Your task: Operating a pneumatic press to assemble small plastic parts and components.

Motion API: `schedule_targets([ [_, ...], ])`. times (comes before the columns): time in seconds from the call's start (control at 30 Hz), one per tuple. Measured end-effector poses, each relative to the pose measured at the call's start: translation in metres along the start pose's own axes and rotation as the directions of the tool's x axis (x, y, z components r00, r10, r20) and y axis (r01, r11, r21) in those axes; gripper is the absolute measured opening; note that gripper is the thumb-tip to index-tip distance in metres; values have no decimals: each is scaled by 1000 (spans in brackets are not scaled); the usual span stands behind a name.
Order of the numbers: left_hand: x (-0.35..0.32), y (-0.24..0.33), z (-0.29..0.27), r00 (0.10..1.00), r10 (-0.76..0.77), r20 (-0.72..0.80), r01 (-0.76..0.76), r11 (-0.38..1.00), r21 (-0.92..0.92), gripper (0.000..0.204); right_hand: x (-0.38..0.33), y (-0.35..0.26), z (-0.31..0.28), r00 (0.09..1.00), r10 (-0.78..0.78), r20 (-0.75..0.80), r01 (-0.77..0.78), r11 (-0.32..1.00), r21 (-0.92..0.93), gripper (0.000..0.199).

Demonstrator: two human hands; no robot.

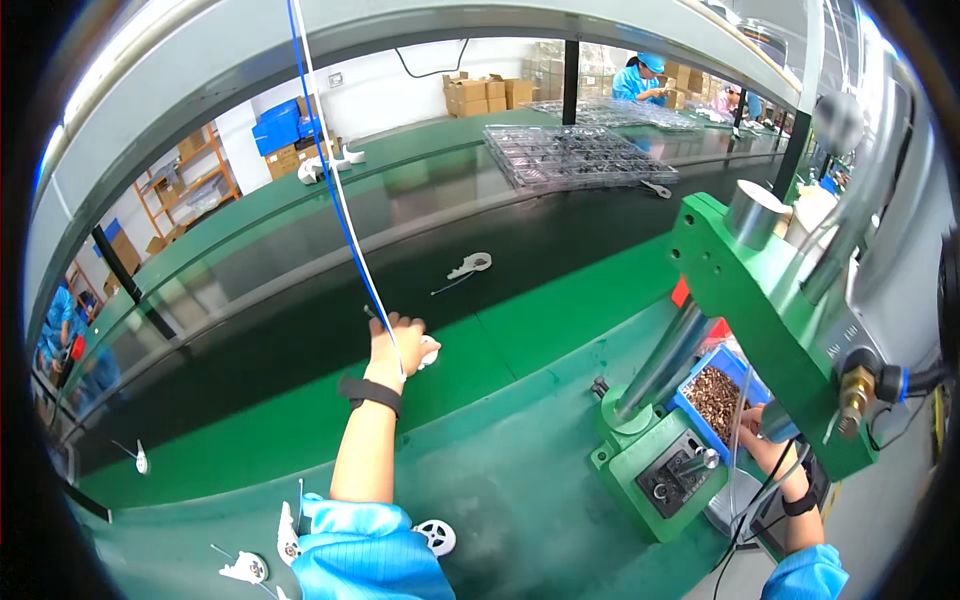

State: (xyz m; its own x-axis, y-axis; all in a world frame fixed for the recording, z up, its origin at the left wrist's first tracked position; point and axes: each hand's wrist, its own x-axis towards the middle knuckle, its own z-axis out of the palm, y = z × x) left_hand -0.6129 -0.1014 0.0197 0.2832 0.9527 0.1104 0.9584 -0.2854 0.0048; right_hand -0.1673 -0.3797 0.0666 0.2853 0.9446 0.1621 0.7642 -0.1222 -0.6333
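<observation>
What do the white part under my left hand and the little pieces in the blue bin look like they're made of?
The white part under the left hand looks like moulded plastic: flat, matte white, no metallic glint. The small pieces in the blue bin look like metal, perhaps brass or copper, judging by their brownish shine; the bin itself appears to be plastic.

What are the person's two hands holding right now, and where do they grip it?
The left hand closes over a small white part at the belt's edge; the exact grip is hidden. The right hand is mostly behind the green press; its hold cannot be told.
</observation>
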Motion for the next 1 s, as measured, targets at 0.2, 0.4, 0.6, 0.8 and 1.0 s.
schedule_targets([
  [0.2, -51, 8, -14, 962, -254, -103, 210, 925, -316, 54, -10, -4, 1, 985, -160, -60, 159, 987, -26, 17],
  [0.4, -90, 134, -99, 938, 85, -337, -330, 520, -788, 31, -19, 6, -16, 959, -254, -122, 255, 967, -13, 13],
  [0.6, -148, 228, -135, 906, 358, -228, -396, 522, -755, 45, -34, -31, -32, 955, -272, -116, 272, 962, -18, 11],
  [0.8, -154, 260, -113, 807, 467, -361, -581, 521, -625, 48, -54, -24, -45, 966, -232, -116, 228, 972, -51, 10],
  [1.0, -154, 269, -120, 910, 324, -259, -410, 605, -682, 50, -60, -21, -45, 971, -210, -112, 206, 977, -48, 9],
])
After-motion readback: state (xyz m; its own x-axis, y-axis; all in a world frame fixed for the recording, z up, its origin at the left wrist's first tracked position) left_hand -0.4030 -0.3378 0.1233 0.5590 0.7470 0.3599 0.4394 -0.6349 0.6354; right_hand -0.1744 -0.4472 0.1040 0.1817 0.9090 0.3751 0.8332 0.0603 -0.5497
